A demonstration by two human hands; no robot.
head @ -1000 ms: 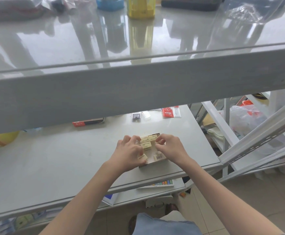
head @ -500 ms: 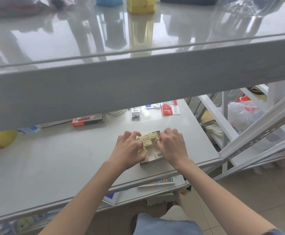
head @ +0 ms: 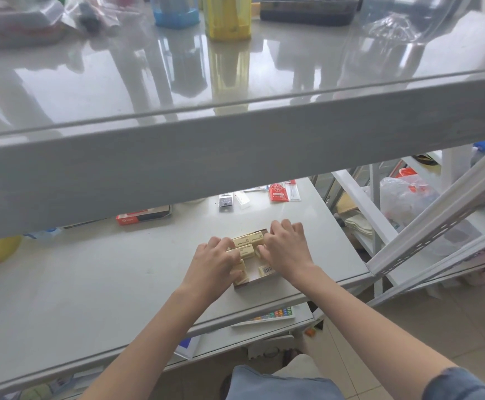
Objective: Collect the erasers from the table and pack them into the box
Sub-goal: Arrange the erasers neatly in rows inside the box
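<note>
Your forearms are bare all the way up, no watch, no rings or bands on your left hand (head: pixel 216 262) or right hand (head: pixel 289 249). There's a blue-grey short sleeve (head: pixel 460 385) on your right arm and matching blue-grey fabric (head: pixel 279 383) at your lap.

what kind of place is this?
Probably a stationery stockroom or packing bench: grey metal shelving, packaged goods such as a red packet, and a box of cream erasers being filled by hand.

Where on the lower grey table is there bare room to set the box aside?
Bare: the grey table left of the left hand, below the red flat box. Crowded: the shallow cardboard box of cream erasers and the right hand.
</note>
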